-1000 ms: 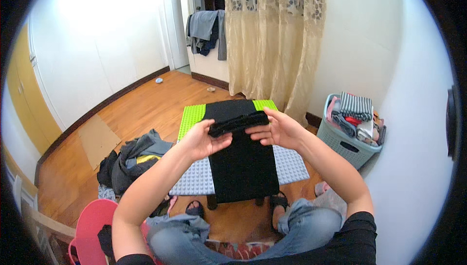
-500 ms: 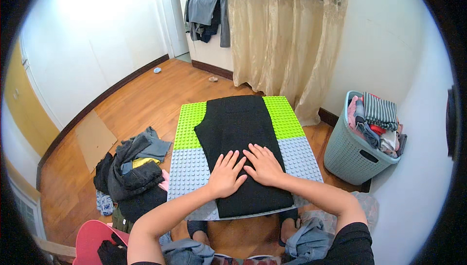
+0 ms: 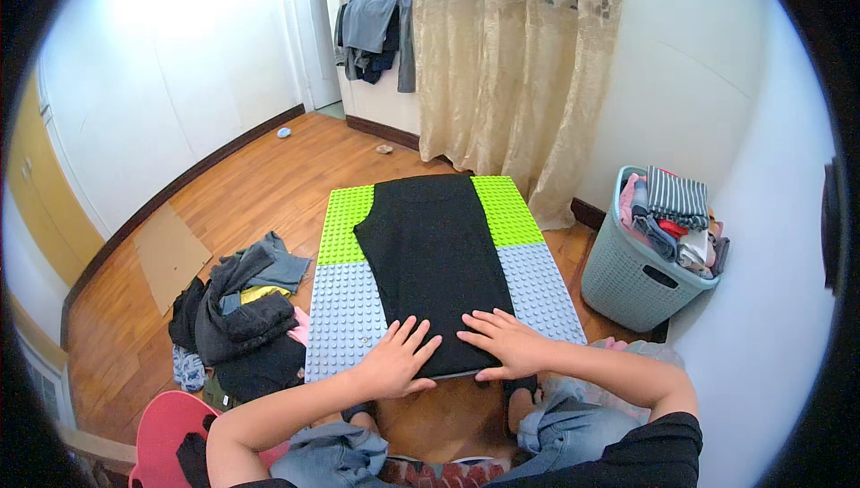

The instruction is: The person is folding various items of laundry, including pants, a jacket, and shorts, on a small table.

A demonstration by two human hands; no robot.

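Observation:
Black trousers (image 3: 434, 246), folded lengthwise, lie flat on a low table with a green and grey-blue studded top (image 3: 345, 295). Their lower end reaches the table's near edge. My left hand (image 3: 396, 361) rests on the lower left corner of the trousers, fingers spread, thumb pointing right. On the lower right corner lies my right hand (image 3: 503, 342), its fingers spread as well and its thumb by the near edge. Neither hand grips the cloth.
To the left, a heap of clothes (image 3: 242, 309) lies on the wooden floor beside a cardboard sheet (image 3: 170, 255). A grey-blue laundry basket (image 3: 627, 282) with folded clothes stands at right. A pink chair (image 3: 166, 425) is at lower left; a beige curtain (image 3: 511, 76) hangs behind the table.
Both hands have slid toward me, from the middle of the trousers to their near end, and moved farther apart. The view has shifted slightly.

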